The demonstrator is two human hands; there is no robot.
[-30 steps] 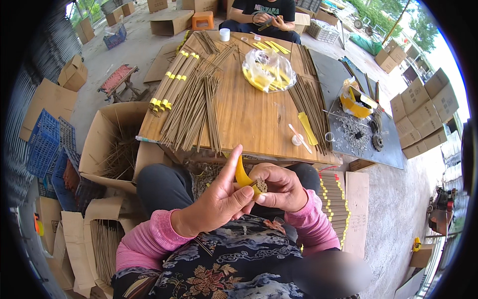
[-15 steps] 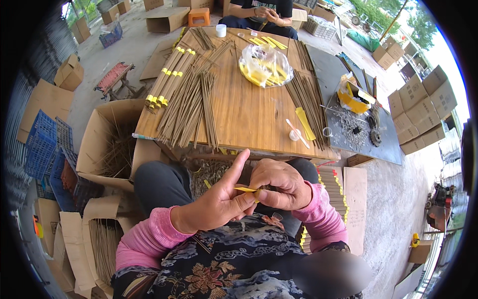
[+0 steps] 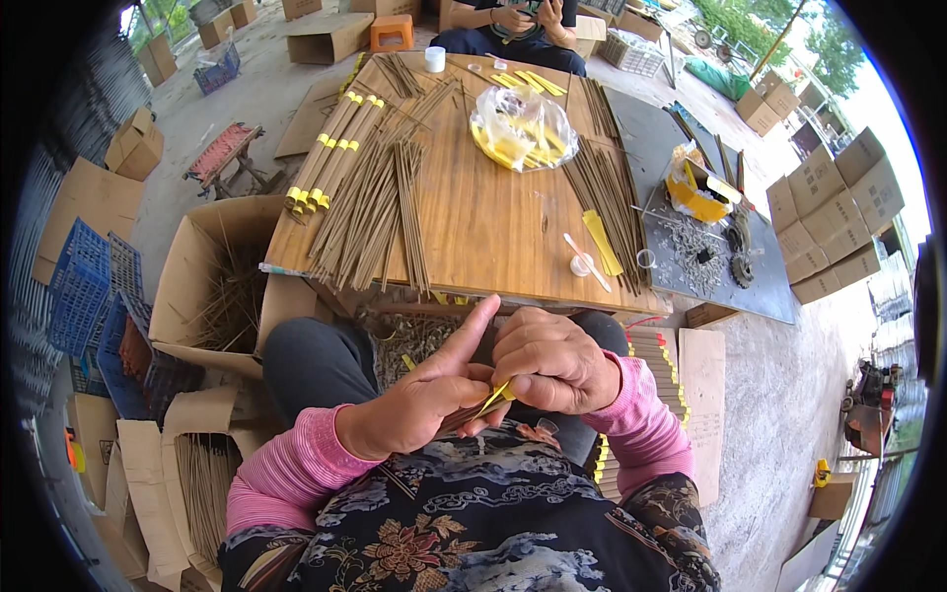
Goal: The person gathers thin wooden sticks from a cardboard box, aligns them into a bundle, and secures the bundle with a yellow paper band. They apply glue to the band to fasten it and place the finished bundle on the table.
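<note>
My left hand (image 3: pixel 412 407) closes around a bundle of thin brown incense sticks (image 3: pixel 462 421), seen mostly end-on and largely covered by the fingers. Its index finger points out straight toward the table. A narrow yellow paper strip (image 3: pixel 496 397) lies at the bundle, between the two hands. Thumb and bent fingers of my right hand (image 3: pixel 555 362) pinch the strip at its right end. Both hands are together above my lap, just short of the table's near edge. Loose incense sticks (image 3: pixel 367 217) are spread on the left of the wooden table (image 3: pixel 483 232).
Yellow-banded bundles (image 3: pixel 327 158) rest at the table's left. A plastic bag of yellow strips (image 3: pixel 525 128) sits mid-table, near a small white tub (image 3: pixel 583 265). Cartons (image 3: pixel 187 286) of sticks flank my left side. Across the table sits another person (image 3: pixel 513 30).
The yellow strip, sticking out leftward before, now slants down across the bundle. My right hand has turned slightly over it. The person across has raised their hands with a dark object.
</note>
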